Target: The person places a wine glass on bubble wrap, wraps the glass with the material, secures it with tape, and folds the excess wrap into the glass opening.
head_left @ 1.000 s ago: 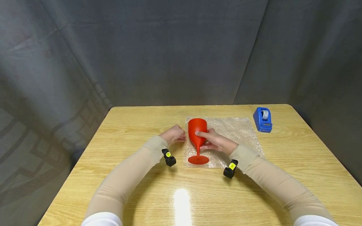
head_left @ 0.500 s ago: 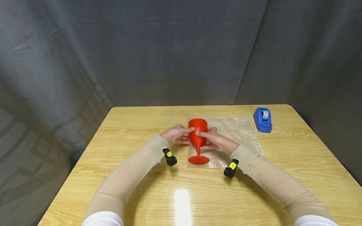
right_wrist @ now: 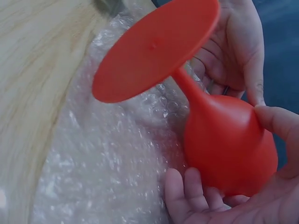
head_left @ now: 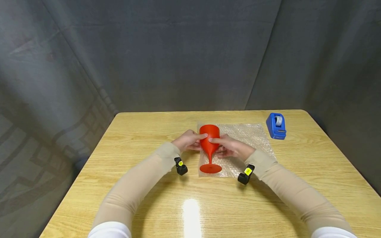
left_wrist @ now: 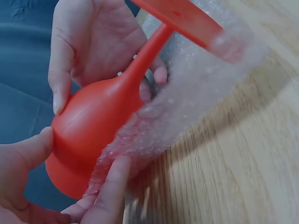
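A red plastic goblet (head_left: 209, 142) lies on its side over a sheet of bubble wrap (head_left: 248, 135), its round foot towards me. My right hand (head_left: 233, 146) holds the bowl from the right, thumb on top and fingers curled below. From the left, my left hand (head_left: 187, 140) grips the bowl with its thumb on the red surface. In the left wrist view, its fingers press the raised edge of the bubble wrap (left_wrist: 182, 112) against the goblet's side. The right wrist view shows the goblet's foot (right_wrist: 154, 51) standing out over the wrap.
A blue tape dispenser (head_left: 276, 126) with a roll of clear tape stands beyond the wrap, at the back right of the wooden table (head_left: 148, 132). A dark grey curtain (head_left: 184, 59) hangs behind the table and at both sides.
My left hand has folded the wrap's left edge in against the goblet, and its thumb has come onto the bowl. Both hands and the goblet have shifted slightly to the right.
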`<action>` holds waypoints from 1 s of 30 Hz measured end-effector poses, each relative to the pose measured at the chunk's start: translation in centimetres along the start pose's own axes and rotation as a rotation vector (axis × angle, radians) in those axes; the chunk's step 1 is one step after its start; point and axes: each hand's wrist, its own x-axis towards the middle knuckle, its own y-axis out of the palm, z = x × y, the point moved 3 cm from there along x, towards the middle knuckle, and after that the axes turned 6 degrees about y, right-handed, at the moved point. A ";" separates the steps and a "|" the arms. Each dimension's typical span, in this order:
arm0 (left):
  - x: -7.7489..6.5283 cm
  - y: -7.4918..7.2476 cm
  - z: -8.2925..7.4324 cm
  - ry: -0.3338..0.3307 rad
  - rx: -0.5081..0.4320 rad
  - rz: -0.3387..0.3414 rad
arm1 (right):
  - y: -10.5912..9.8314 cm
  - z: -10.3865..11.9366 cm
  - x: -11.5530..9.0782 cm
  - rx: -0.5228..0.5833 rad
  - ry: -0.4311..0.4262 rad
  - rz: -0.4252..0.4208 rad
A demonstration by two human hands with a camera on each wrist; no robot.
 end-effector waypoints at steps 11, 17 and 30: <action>0.1 1.6 -1.1 0.114 0.156 -0.044 | -1.4 0.1 -0.6 0.085 0.065 0.171; 0.0 2.1 -1.3 0.154 0.220 -0.058 | -1.7 0.0 -0.7 0.108 0.077 0.210; 0.0 1.8 -1.5 0.113 0.241 -0.050 | -1.6 1.4 -0.9 -0.114 -0.112 -0.001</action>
